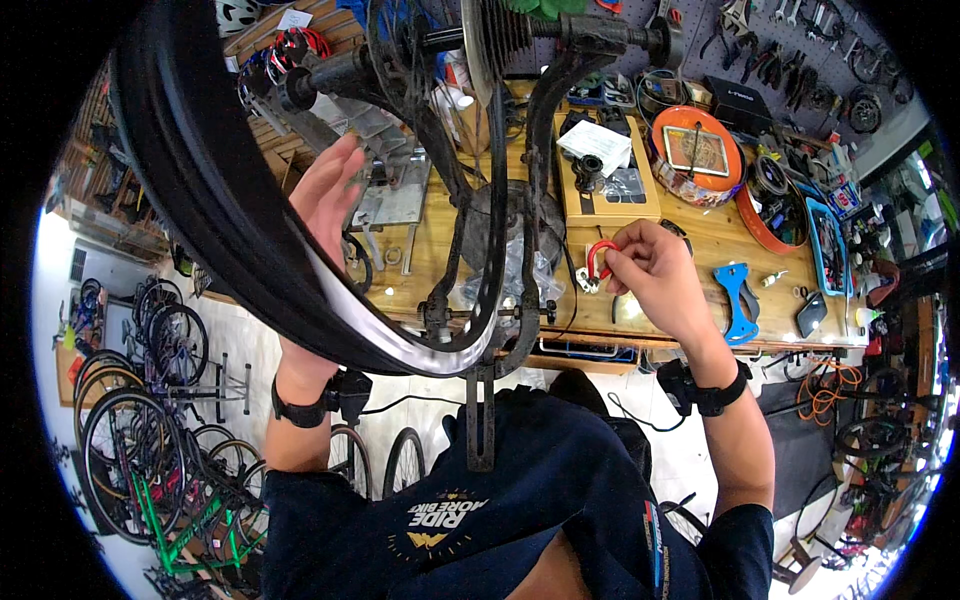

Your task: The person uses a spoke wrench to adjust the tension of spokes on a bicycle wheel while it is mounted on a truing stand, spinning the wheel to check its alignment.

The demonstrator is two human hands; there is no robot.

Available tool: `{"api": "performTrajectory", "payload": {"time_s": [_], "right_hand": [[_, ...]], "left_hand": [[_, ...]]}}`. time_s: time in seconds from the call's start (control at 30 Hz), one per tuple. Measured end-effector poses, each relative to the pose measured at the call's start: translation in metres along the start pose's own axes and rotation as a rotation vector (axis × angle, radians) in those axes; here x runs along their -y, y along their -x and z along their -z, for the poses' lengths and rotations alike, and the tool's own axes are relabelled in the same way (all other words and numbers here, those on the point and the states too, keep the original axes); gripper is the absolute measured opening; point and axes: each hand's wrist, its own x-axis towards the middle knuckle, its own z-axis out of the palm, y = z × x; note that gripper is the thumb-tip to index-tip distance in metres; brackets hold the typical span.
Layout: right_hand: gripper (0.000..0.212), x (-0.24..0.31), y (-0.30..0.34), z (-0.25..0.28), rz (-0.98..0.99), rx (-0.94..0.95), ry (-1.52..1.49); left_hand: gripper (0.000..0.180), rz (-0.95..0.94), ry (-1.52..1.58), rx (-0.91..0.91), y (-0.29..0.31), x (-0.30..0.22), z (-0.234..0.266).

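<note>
In the head view, a red looped tool point(593, 256) is hovering above the worktop point(715, 240), close to its front edge, and the right hand point(655, 275) is pinching it between thumb and bent fingers, probably because so small a thing is calling for fingertip control. A bicycle wheel point(215, 230) is standing left of it, reaching out past the worktop's front edge; the dark stand point(545, 130) is apparently bearing it by the axle, leaving the rim clear of the wood. The left hand point(325, 205) is rising beside the rim with fingers extended and holding nothing visible, perhaps placed there to steady or turn the wheel; whether it is touching, I cannot tell, as the rim is covering part of it. Right of the right hand, a blue flat tool point(738, 305) is lying near the front edge, seemingly within easy reach. Toward the back edge, a cardboard tray point(605, 205) is carrying white papers point(597, 143), and an orange round tin point(698, 150) is sitting beside it. Along the right edge, a blue tray point(828, 245) is gathering small items, presumably keeping them together. Beyond the back edge, a pegboard point(690, 20) is holding hand tools off the worktop.
</note>
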Motion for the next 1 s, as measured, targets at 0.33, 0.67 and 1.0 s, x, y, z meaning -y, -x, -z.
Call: {"api": "performTrajectory", "payload": {"time_s": [0.33,0.67,1.0], "right_hand": [[0.013,-0.013,0.012,0.009,-0.031,-0.044,-0.023],[0.013,-0.015,0.018,0.005,-0.060,-0.036,-0.040],[0.012,-0.018,0.018,0.006,-0.033,-0.032,-0.048]], "left_hand": [[0.096,-0.264,-0.062,0.232,-0.001,-0.004,-0.020],[0.075,0.067,0.023,0.298,-0.025,-0.014,-0.009],[0.118,0.523,0.035,0.281,0.019,0.026,-0.011]]}}
